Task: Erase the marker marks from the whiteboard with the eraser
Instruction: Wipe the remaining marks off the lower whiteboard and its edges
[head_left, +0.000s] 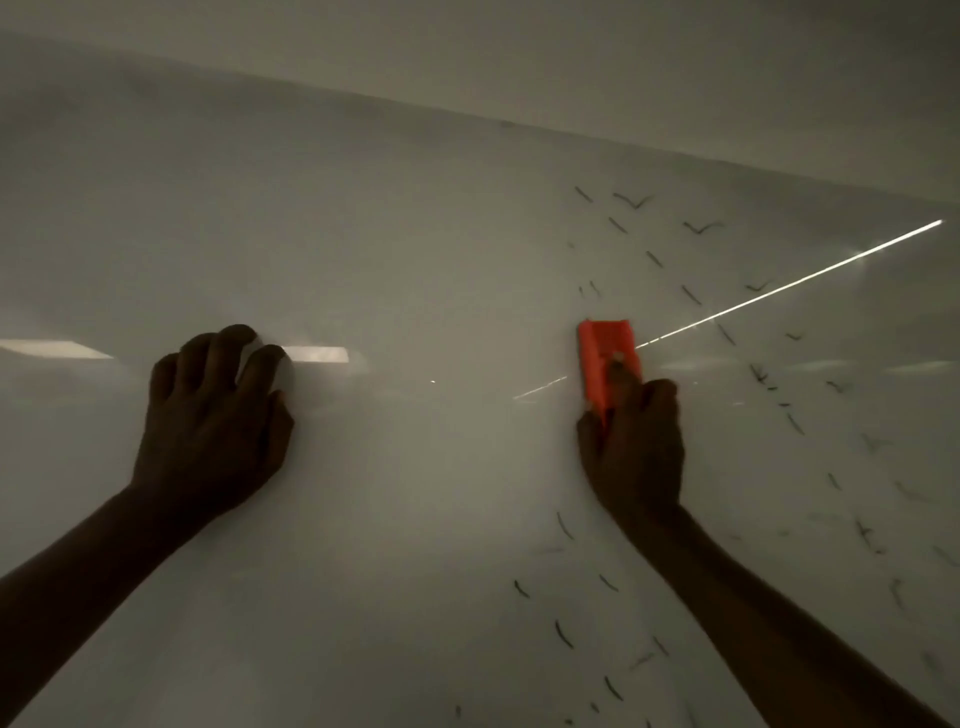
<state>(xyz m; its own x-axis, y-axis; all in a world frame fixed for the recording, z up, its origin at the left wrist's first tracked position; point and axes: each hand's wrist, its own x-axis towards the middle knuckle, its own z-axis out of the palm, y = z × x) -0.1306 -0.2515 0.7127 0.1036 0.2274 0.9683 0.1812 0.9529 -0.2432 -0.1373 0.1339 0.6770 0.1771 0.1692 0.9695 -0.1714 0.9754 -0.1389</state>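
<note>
A glossy whiteboard (426, 249) fills almost the whole head view. Several short black marker marks (691, 293) are scattered over its right part, from the upper right down to the bottom edge. My right hand (636, 447) grips an orange eraser (605, 358) and presses it flat against the board, just left of the marks. The eraser's lower end is hidden under my fingers. My left hand (218, 421) rests on the unmarked left part of the board, fingers bent and spread, holding nothing.
The board's top edge (467, 111) runs slanting across the upper view, with plain wall above it. Bright light reflections lie on the board: a thin streak (789, 283) on the right and rectangular patches (317, 354) beside my left hand.
</note>
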